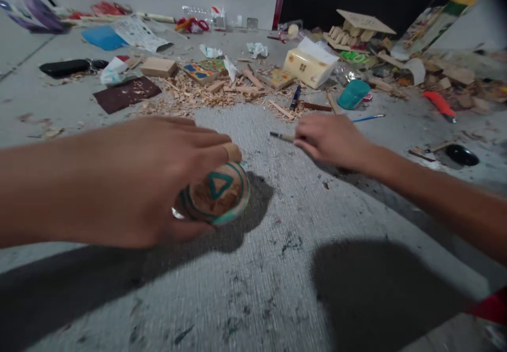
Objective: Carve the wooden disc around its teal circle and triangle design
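My left hand (pixel 134 180) grips a round wooden disc (pixel 217 192) close to the camera; the disc has a teal rim and a teal triangle painted on its face. My right hand (pixel 330 140) reaches forward over the grey floor and closes on a thin paintbrush (pixel 282 136), whose tip points left. The two hands are apart, the disc lower and to the left of the brush.
Wood shavings (pixel 198 96) and painted wood blocks (pixel 202 71) lie ahead. A cream box (pixel 309 67), a teal cup (pixel 352 94), an orange-handled tool (pixel 439 104), a black dish (pixel 461 155), a dark sanding sheet (pixel 127 93) and a stick model house (pixel 356 30) are scattered beyond.
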The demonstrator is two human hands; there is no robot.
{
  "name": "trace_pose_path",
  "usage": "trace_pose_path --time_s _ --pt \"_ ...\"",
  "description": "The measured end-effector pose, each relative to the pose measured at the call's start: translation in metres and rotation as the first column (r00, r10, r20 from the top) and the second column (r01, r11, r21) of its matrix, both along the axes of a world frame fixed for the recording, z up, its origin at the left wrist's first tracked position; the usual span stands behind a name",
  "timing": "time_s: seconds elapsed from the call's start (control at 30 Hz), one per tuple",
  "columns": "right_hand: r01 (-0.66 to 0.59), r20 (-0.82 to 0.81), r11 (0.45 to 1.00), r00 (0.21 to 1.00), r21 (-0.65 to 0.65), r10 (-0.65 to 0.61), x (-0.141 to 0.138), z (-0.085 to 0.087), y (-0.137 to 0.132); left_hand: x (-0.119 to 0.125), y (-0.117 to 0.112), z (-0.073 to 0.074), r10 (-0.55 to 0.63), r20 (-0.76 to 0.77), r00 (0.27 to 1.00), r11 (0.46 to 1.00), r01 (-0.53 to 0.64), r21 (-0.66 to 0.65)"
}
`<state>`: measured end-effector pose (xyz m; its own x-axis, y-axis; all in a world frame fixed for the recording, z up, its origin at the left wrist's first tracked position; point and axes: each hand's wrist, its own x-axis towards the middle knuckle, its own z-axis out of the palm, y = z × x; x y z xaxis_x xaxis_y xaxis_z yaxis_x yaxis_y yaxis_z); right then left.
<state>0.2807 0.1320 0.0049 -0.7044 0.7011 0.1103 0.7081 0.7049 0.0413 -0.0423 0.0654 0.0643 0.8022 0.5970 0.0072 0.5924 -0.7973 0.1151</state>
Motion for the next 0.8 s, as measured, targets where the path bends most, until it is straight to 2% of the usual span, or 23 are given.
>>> trace_pose_path --time_s 0.07,0.13,0.2,0.33,0.43,0.53,0.67,0.8 --pt "0.078 -0.024 0.996 0.997 0.036 -0.077 0.004 0.006 0.023 0.013 -0.008 -0.004 -0.094 -0.041 0.995 0.995 0.092 -0.036" --pt "0.118 -0.066 0.991 0.991 0.062 -0.114 0.008 0.014 0.019 0.024 -0.014 -0.014 -0.145 0.012 0.989 0.987 0.146 -0.069" --pt "0.150 -0.153 0.988 0.978 0.045 -0.142 0.011 0.021 -0.005 0.030 -0.017 -0.029 -0.148 0.045 0.988 0.985 0.151 -0.085" --pt "0.159 -0.289 0.980 0.939 -0.121 -0.188 0.015 0.028 -0.070 0.030 -0.017 -0.053 -0.131 0.089 0.987 0.988 0.138 -0.071" --pt "0.093 -0.292 0.985 0.947 -0.147 -0.133 0.015 0.028 -0.106 0.024 -0.015 -0.057 -0.146 0.072 0.987 0.979 0.154 -0.137" --pt "0.023 -0.287 0.983 0.955 -0.183 -0.076 0.012 0.030 -0.128 0.022 -0.014 -0.055 -0.150 0.073 0.986 0.975 0.160 -0.152" --pt "-0.042 -0.281 0.973 0.959 -0.229 -0.025 -0.002 0.033 -0.143 0.022 -0.015 -0.058 -0.146 0.082 0.986 0.977 0.156 -0.143" --pt "-0.065 -0.190 0.971 0.981 -0.231 0.020 -0.017 0.031 -0.144 0.022 -0.015 -0.064 -0.140 0.111 0.984 0.979 0.154 -0.133"
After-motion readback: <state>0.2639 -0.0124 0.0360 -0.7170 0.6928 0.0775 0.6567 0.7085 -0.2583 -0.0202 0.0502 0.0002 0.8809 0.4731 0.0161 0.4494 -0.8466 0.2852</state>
